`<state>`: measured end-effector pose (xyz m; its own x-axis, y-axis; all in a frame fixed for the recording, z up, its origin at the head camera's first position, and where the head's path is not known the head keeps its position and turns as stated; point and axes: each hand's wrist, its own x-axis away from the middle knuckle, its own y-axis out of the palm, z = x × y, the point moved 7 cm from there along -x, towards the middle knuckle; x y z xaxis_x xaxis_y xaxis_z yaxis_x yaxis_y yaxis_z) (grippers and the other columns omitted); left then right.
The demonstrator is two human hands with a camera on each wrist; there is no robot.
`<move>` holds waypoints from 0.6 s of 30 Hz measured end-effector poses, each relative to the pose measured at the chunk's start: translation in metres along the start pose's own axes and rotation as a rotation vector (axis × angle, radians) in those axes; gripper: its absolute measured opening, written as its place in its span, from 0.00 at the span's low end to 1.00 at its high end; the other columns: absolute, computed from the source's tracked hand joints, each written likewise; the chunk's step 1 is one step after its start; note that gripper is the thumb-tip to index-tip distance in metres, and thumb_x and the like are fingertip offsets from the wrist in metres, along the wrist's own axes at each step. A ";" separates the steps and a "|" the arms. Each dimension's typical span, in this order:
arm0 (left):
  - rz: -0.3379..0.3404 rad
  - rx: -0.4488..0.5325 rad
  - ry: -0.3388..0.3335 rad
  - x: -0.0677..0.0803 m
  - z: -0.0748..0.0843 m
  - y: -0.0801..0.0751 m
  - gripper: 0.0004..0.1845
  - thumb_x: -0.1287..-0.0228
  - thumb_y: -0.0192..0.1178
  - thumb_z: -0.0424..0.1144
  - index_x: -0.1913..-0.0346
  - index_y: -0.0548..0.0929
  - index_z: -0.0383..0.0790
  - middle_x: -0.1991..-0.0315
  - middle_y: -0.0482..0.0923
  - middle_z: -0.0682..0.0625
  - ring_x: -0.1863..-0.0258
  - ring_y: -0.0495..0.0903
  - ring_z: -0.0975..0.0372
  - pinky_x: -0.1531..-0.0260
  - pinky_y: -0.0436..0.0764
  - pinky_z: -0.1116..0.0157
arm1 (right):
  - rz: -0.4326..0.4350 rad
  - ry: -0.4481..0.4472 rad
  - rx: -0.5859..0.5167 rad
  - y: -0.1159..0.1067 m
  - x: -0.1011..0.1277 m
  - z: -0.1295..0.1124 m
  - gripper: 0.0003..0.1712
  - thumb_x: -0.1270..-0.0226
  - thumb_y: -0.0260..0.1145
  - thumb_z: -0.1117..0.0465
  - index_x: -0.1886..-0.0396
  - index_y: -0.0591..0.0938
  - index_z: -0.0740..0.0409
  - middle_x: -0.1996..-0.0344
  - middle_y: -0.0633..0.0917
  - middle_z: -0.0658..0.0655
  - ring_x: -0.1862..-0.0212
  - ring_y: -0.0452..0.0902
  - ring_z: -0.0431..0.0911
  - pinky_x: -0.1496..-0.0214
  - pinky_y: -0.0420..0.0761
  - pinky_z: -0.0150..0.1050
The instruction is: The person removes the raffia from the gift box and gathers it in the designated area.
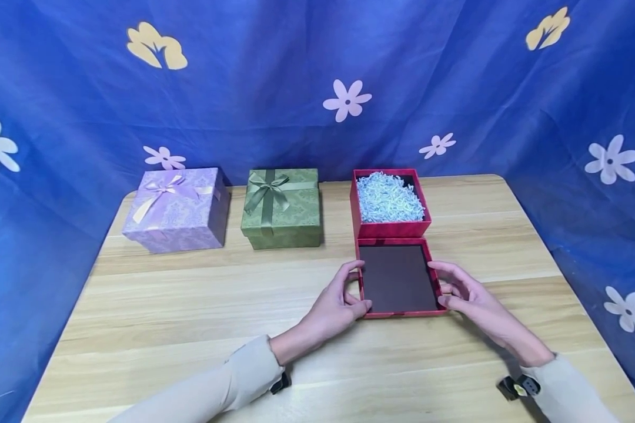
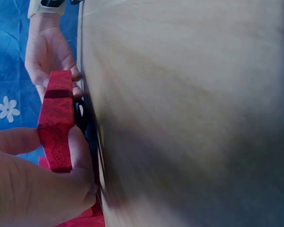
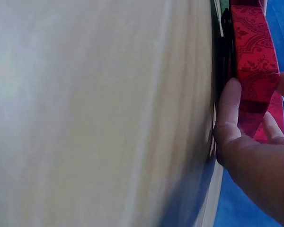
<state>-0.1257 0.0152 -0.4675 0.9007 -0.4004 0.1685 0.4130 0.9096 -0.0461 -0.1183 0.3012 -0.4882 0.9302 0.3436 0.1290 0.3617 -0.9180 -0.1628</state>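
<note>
A red box lid lies upside down on the wooden table, its dark inside facing up. My left hand holds its left wall, thumb at the near corner and fingers along the side. My right hand holds the right wall the same way. In the left wrist view the left hand pinches the patterned red lid wall, with the right hand beyond it. The right wrist view shows my thumb against the lid. Just behind stands the open red box, filled with pale shredded paper.
A green gift box with a ribbon bow stands left of the red box. A purple gift box with a bow stands further left. A blue flowered cloth hangs behind and around the table.
</note>
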 end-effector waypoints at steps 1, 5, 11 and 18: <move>0.002 -0.010 -0.001 0.000 0.000 0.000 0.43 0.32 0.70 0.26 0.17 0.67 0.44 0.23 0.70 0.34 0.68 0.83 0.61 0.67 0.81 0.68 | 0.000 0.004 0.003 0.000 -0.001 0.001 0.37 0.18 0.62 0.70 0.14 0.65 0.57 0.21 0.65 0.65 0.38 0.78 0.49 0.42 0.84 0.35; 0.004 -0.068 0.014 -0.002 -0.002 -0.002 0.43 0.33 0.71 0.27 0.17 0.67 0.45 0.24 0.71 0.34 0.71 0.82 0.61 0.69 0.81 0.66 | 0.003 0.023 0.009 0.000 -0.004 0.002 0.38 0.19 0.63 0.70 0.14 0.65 0.57 0.20 0.65 0.66 0.37 0.78 0.50 0.40 0.83 0.35; -0.001 -0.141 0.034 -0.006 -0.011 -0.005 0.44 0.34 0.72 0.31 0.17 0.67 0.49 0.44 0.85 0.41 0.71 0.85 0.61 0.66 0.84 0.63 | 0.000 0.050 0.028 0.001 -0.006 0.003 0.38 0.20 0.64 0.69 0.15 0.66 0.58 0.20 0.65 0.67 0.37 0.79 0.52 0.43 0.84 0.36; -0.032 -0.158 0.059 -0.007 -0.013 -0.003 0.45 0.32 0.71 0.31 0.15 0.64 0.48 0.72 0.84 0.50 0.72 0.86 0.59 0.65 0.85 0.61 | 0.008 0.048 0.074 0.001 -0.006 0.003 0.37 0.19 0.64 0.68 0.15 0.66 0.57 0.21 0.68 0.65 0.37 0.78 0.51 0.44 0.83 0.36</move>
<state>-0.1318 0.0134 -0.4813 0.8913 -0.4388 0.1141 0.4532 0.8694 -0.1968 -0.1232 0.2986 -0.4921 0.9296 0.3248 0.1742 0.3596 -0.9029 -0.2356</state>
